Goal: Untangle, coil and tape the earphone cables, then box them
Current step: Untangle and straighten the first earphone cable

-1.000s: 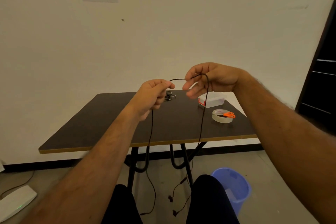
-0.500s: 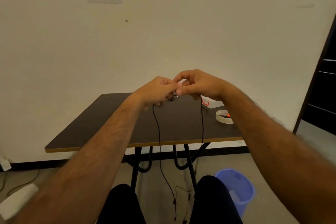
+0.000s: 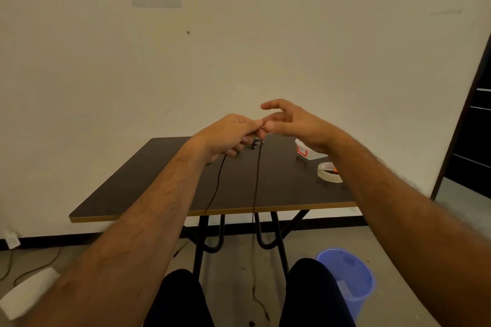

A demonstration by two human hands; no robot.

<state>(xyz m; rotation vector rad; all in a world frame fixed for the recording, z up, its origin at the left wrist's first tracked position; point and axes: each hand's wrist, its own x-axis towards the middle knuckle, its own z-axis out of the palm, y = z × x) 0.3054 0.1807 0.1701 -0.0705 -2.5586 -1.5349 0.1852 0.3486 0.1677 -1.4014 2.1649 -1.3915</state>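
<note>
I see two bare forearms reaching forward over a dark table, hands raised above its far half. The left hand is curled, pinching a thin black earphone cable at its fingertips. Two strands hang from that grip — one drops beneath the left hand, the other falls straight down past the table's front edge toward the floor between the person's knees. The right hand sits just beside the left, fingers spread and loosely extended; its lower fingers come up against the left fingertips, though I cannot tell whether they touch the cable. On the table behind the hands lies a small dark tangle of more cable. Toward the table's right side sit a white box with red marking and, nearer, a roll of clear tape — something orange rests on it. A blue bin stands on the floor at right.
</note>
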